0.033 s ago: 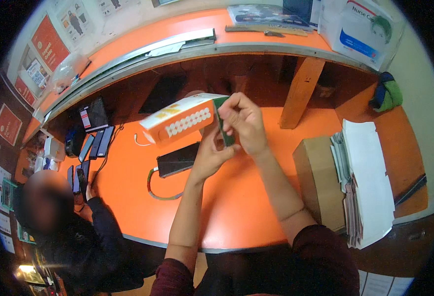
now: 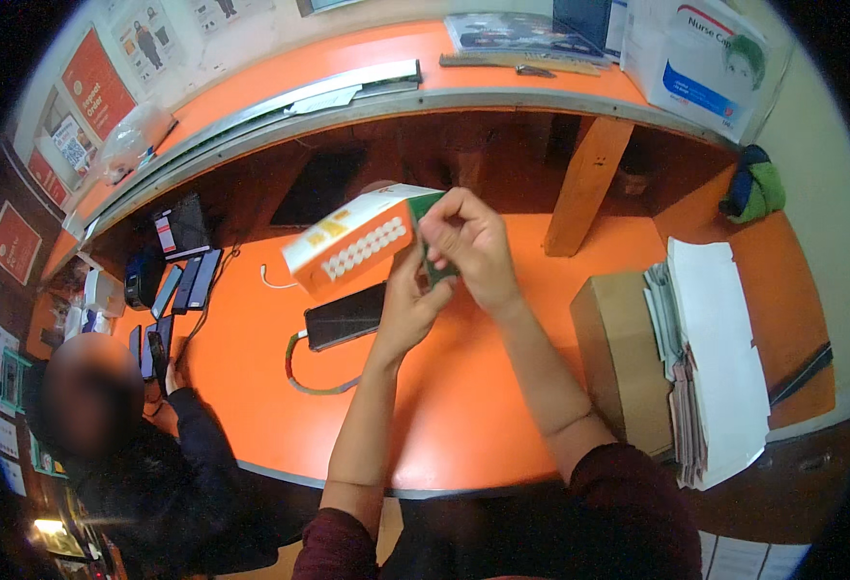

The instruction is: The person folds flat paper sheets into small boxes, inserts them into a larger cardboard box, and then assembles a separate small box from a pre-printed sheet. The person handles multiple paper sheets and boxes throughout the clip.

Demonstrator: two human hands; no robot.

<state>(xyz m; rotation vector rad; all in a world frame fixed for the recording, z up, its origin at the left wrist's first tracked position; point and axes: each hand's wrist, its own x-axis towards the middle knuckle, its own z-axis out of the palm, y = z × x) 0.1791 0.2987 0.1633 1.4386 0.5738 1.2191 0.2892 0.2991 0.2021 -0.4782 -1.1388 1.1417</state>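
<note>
Above the orange desk (image 2: 473,425) is an orange and white carton (image 2: 355,253) with rows of white circles on its side and a green end. My left hand (image 2: 410,307) is closed round the carton's right end from below, its thumb by the green part. At that same green end, the fingers of my right hand (image 2: 473,244) are bent and pinched together against the edge. What lies between those fingertips is hidden. Beneath the carton a black phone (image 2: 343,321) with a coloured strap (image 2: 294,372) lies on the desk, partly covered by my left hand.
A person in dark clothes (image 2: 173,474) sits at the left, holding a phone (image 2: 157,362) near several others. At the right stands a brown cardboard box (image 2: 623,358) beside a stack of papers (image 2: 720,358). A raised shelf (image 2: 386,48) with a wooden post (image 2: 589,184) runs behind.
The carton's left end has shifted slightly right and tipped a little lower. My right hand has moved slightly left and down along the green end. My left hand keeps its hold.
</note>
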